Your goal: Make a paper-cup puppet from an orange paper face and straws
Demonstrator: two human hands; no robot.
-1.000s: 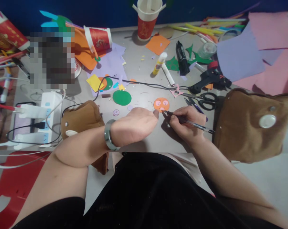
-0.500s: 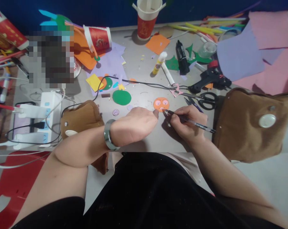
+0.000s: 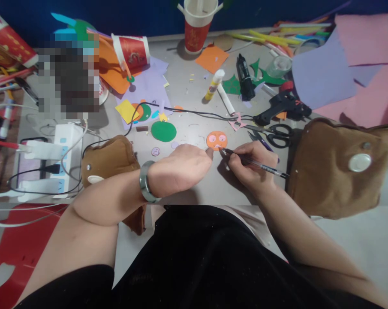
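A small orange paper circle lies flat on the table, with pink round eyes and a pink mouth on it. At its lower left edge my left hand presses it down with a fingertip, the fingers bent together and partly hidden. In my right hand is a clear-barrelled pen, its dark tip touching or just above the circle's lower right edge. A green paper oval and a small purple disc with a drawn heart lie beyond my left wrist.
Scissors, a glue gun and a brown cloth bag stand or lie on the right. A glue stick, black marker and red paper cup are farther back. A black cable crosses the table; a power strip is at left.
The pen tip has shifted very slightly along the lower right of the orange circle. My left hand stays in place, and the view has moved a little.
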